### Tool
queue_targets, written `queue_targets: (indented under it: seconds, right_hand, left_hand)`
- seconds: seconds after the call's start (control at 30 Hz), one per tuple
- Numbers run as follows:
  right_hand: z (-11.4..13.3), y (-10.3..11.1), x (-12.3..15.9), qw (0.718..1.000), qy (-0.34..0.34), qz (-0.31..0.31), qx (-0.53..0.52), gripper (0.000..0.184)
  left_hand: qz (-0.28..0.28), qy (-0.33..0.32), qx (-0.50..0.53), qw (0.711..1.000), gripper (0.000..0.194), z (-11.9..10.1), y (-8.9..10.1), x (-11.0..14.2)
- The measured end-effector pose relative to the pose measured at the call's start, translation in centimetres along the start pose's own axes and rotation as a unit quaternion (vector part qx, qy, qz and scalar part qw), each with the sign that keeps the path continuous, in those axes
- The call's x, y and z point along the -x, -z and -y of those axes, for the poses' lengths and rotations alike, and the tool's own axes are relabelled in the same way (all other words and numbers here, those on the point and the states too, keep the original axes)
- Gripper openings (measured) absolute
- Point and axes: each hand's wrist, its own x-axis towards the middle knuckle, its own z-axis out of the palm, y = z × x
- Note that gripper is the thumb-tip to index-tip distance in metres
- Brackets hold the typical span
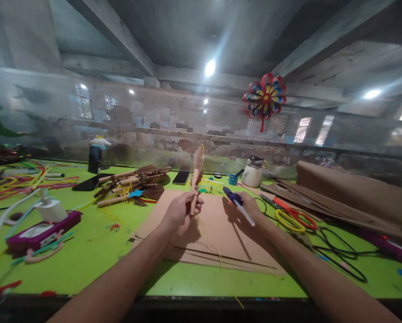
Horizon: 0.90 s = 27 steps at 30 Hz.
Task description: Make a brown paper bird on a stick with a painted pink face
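My left hand (182,208) is closed around the rolled lower end of a brown paper piece (197,168), whose pleated top stands upright. A thin yellow string runs along that piece and trails below it. On the right, my right hand (249,206) grips a dark blue glue gun (232,196), with a whitish glue stick jutting from its rear. Its nozzle points left, apart from the paper piece. Beneath both hands lie stacked brown paper sheets (214,233). Left of them is a pile of similar brown paper pieces (133,181) with rolled handles and yellow strings.
Scissors with red handles (298,217), a yellow coil (290,220) and black cable (342,251) lie at right, before large brown paper (355,193). A white jug (253,172) and phone (181,177) stand behind. A purple power strip (44,231) sits left.
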Motion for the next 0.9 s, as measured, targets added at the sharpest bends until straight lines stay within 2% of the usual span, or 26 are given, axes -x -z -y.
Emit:
queue_targets:
  seconds: [0.1, 0.2, 0.33, 0.43, 0.47, 0.53, 0.6, 0.67, 0.77, 0.83, 0.9]
  right_hand:
    - [-0.1, -0.2, -0.4, 0.999, 0.011, 0.009, 0.044, 0.012]
    - [0.4, 0.6, -0.4, 0.997, 0.029, 0.032, 0.062, 0.016]
    - [2.8, 1.7, -0.1, 0.998, 0.036, -0.018, 0.051, 0.019]
    - [5.9, 1.6, -0.1, 0.999, 0.033, 0.001, -0.038, 0.029]
    - [7.0, 1.4, -0.1, 0.99, 0.021, 0.025, -0.14, 0.032]
    - [8.7, 1.0, -0.2, 0.951, 0.001, 0.076, -0.301, 0.031]
    - [9.7, 0.5, -0.2, 0.912, -0.024, 0.088, -0.4, 0.026]
    - [9.9, 0.1, -0.1, 0.891, -0.035, 0.068, -0.447, 0.021]
    - [9.4, -0.5, 0.4, 0.879, -0.027, 0.038, -0.474, 0.018]
    - [9.0, -0.8, 0.7, 0.882, -0.028, 0.012, -0.471, 0.019]
    - [8.8, -1.1, 1.0, 0.897, -0.02, -0.017, -0.442, 0.019]
  left_hand:
    - [0.025, -0.014, -0.008, 1.0, 0.011, 0.3, 0.2, 0.0]
    - [0.048, -0.045, -0.03, 0.997, 0.008, 0.6, 0.4, -0.1]
    - [0.063, -0.06, -0.087, 0.992, 0.013, 1.2, 0.5, -0.3]
    - [0.101, -0.064, -0.126, 0.985, 0.017, 1.8, 0.4, -0.2]
    - [0.113, -0.063, -0.137, 0.982, 0.019, 2.0, 0.4, -0.1]
    - [0.128, -0.049, -0.155, 0.978, 0.023, 2.2, 0.3, 0.1]
    - [0.131, -0.043, -0.162, 0.977, 0.025, 2.3, 0.3, 0.2]
    - [0.134, -0.042, -0.161, 0.977, 0.026, 2.3, 0.3, 0.3]
    - [0.139, -0.049, -0.162, 0.976, 0.025, 2.3, 0.2, 0.3]
    - [0.137, -0.058, -0.165, 0.975, 0.024, 2.3, 0.1, 0.3]
    - [0.129, -0.062, -0.167, 0.976, 0.024, 2.3, 0.1, 0.2]
